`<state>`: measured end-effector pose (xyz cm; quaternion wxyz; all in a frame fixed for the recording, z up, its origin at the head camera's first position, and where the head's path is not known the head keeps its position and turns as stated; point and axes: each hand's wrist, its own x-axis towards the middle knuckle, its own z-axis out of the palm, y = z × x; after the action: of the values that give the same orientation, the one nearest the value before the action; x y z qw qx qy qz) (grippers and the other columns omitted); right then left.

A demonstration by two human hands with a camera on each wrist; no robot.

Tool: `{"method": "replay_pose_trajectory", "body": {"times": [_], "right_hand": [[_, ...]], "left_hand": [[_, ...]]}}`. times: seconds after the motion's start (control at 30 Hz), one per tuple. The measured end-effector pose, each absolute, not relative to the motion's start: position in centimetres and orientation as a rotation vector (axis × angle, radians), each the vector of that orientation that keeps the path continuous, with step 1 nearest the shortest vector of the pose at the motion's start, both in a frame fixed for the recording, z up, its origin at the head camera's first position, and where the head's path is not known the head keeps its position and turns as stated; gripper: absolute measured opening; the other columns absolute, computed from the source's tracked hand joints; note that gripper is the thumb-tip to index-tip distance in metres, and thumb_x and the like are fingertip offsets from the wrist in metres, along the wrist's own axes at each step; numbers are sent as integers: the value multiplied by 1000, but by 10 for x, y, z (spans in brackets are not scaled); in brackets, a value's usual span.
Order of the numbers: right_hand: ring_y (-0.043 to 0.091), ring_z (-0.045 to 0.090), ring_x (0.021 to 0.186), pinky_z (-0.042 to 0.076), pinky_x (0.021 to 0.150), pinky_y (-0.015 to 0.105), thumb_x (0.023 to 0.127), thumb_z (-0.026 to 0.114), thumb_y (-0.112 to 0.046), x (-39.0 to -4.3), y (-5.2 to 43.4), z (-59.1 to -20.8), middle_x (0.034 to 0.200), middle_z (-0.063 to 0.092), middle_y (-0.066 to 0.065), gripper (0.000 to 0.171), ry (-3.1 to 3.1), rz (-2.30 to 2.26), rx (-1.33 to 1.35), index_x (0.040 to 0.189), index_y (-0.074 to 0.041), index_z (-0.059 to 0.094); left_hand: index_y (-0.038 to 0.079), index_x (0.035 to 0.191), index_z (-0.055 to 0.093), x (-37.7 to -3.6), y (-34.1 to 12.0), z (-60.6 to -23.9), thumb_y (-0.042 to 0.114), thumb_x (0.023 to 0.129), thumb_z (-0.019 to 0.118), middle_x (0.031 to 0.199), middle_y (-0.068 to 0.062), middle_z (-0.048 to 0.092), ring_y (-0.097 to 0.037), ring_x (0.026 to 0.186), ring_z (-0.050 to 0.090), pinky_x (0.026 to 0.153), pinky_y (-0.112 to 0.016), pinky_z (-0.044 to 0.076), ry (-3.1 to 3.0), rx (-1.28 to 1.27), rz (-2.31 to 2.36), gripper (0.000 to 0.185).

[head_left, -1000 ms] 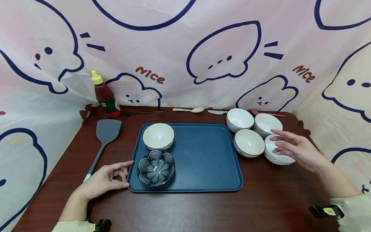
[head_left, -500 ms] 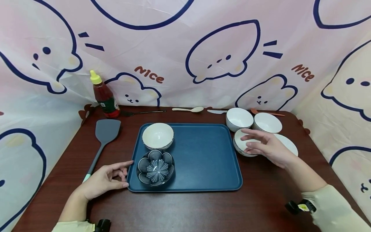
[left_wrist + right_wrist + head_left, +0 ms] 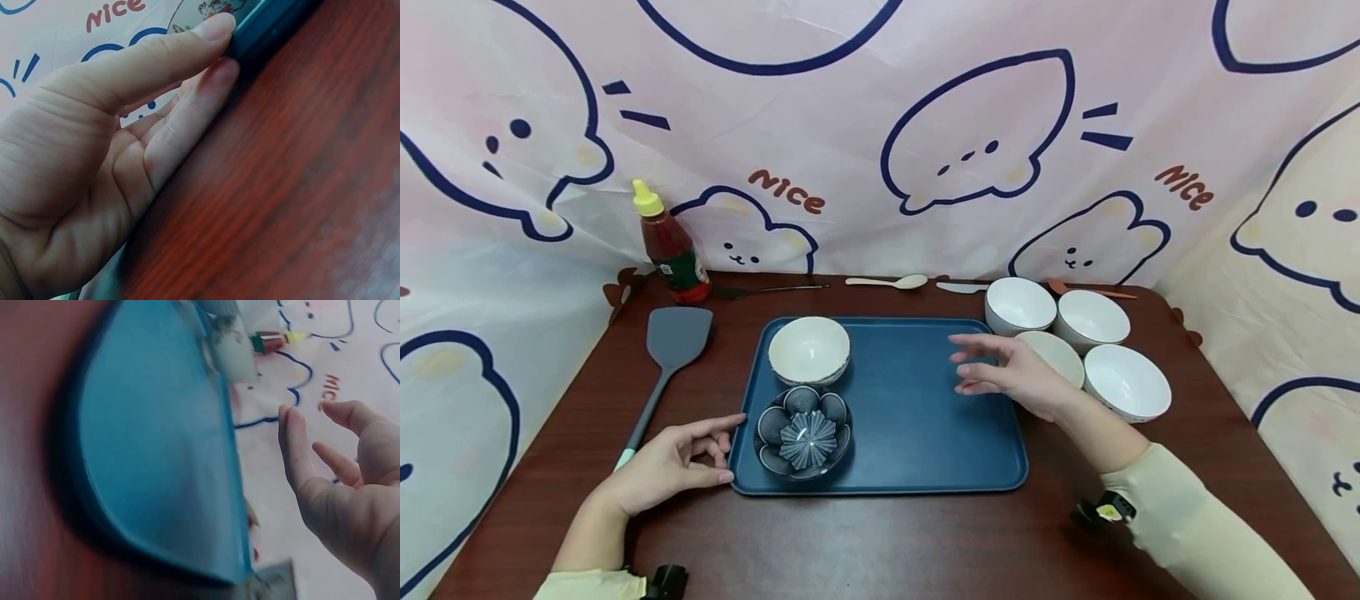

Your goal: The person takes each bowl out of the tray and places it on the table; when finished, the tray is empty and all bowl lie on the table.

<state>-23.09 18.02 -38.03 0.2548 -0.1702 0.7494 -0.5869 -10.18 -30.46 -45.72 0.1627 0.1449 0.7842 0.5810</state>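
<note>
My left hand [image 3: 662, 467] rests at the left edge of the blue tray [image 3: 917, 433], with its thumb and index fingertips touching the rim. In the left wrist view the thumb [image 3: 169, 53] meets the tray's dark side. On the tray's left half sit a white bowl [image 3: 809, 350] and, in front of it, a dark flower-shaped bowl [image 3: 807, 437]. My right hand [image 3: 1018, 375] hovers over the tray's right edge, fingers apart and holding nothing. It partly hides a cream bowl [image 3: 1056, 354] standing just right of the tray.
Other white bowls [image 3: 1127, 379] stand at the right. A sauce bottle [image 3: 676, 258] and a grey spatula [image 3: 679, 333] are on the left. Along the back lie a dark fork [image 3: 775, 290], a pale spoon [image 3: 891, 283], a knife [image 3: 961, 288] and a reddish-brown utensil [image 3: 1097, 292].
My right hand has moved left, from above the front right bowl, across the cream bowl, to the tray's right edge. My left hand and the dishes have stayed in place.
</note>
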Motion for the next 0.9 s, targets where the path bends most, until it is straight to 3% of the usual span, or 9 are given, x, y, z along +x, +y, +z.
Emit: {"method": "replay_pose_trajectory", "body": {"times": [0.2, 0.33, 0.63, 0.9], "right_hand": [[27, 72, 101, 58, 88, 39, 94, 71, -27, -237, 145, -394, 139, 52, 27, 63, 1971, -1600, -464, 149, -11, 45], [27, 73, 101, 57, 88, 40, 95, 70, -23, -241, 124, -402, 137, 52, 27, 61, 1920, -1628, -467, 150, -11, 45], [26, 72, 103, 57, 90, 39, 98, 64, -14, -252, 77, -421, 130, 53, 19, 57, 1811, -1675, -435, 151, -11, 43], [28, 72, 101, 56, 91, 41, 99, 63, -14, -261, 48, -424, 136, 52, 20, 62, 1720, -1684, -362, 155, -21, 36]], "left_hand": [[-3, 146, 43, -102, -306, -456, 9, 84, 79, 101, -13, 58, -9, 85, 63, 73, -26, 57, 2252, 368, 1651, 73], [-6, 145, 41, -102, -305, -456, 8, 85, 78, 102, -14, 57, -10, 86, 62, 73, -25, 57, 2245, 398, 1654, 72], [-2, 146, 44, -100, -307, -457, 11, 85, 79, 101, -15, 57, -11, 85, 63, 72, -26, 57, 2285, 371, 1609, 71], [-3, 146, 43, -103, -305, -458, 10, 85, 78, 102, -13, 58, -10, 85, 63, 72, -26, 57, 2280, 396, 1618, 72]]}}
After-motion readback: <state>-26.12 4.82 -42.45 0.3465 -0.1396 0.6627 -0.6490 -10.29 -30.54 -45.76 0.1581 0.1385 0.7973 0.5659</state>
